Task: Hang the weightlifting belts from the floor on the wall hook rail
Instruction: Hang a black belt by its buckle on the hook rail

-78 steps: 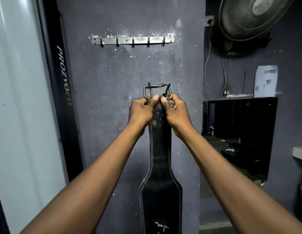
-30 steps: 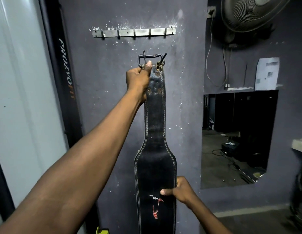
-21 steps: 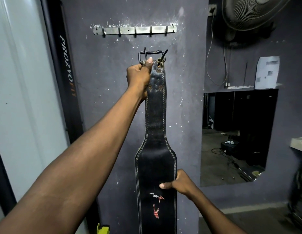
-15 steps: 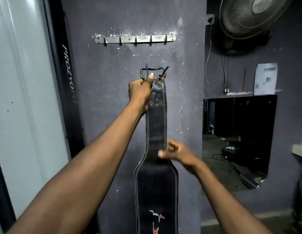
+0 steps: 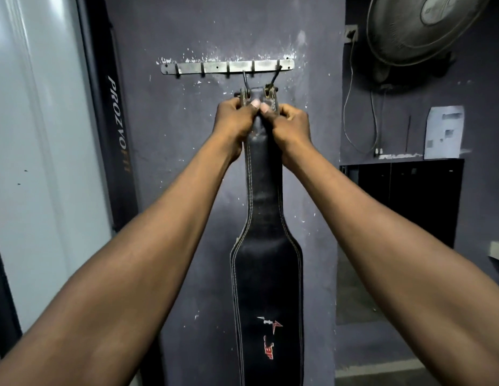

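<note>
A black leather weightlifting belt (image 5: 266, 280) with pale stitching and a red logo hangs straight down against the dark wall. My left hand (image 5: 233, 121) and my right hand (image 5: 290, 123) both grip its top end, thumbs meeting on the strap just under the metal buckle (image 5: 256, 91). The buckle's two prongs point up and reach the lower edge of the metal hook rail (image 5: 214, 67), near its right-hand hooks. Whether the buckle rests on a hook I cannot tell. The rail's other hooks are bare.
A black upright post (image 5: 114, 140) with white lettering stands left of the wall, beside a pale panel (image 5: 33, 162). A wall fan (image 5: 418, 26) and hanging cables sit upper right, above a dark opening (image 5: 404, 201) with a paper sheet (image 5: 444, 132).
My right hand left the belt's lower wide part and rose to grip the top beside my left hand. The buckle went up from well under the rail to its lower edge.
</note>
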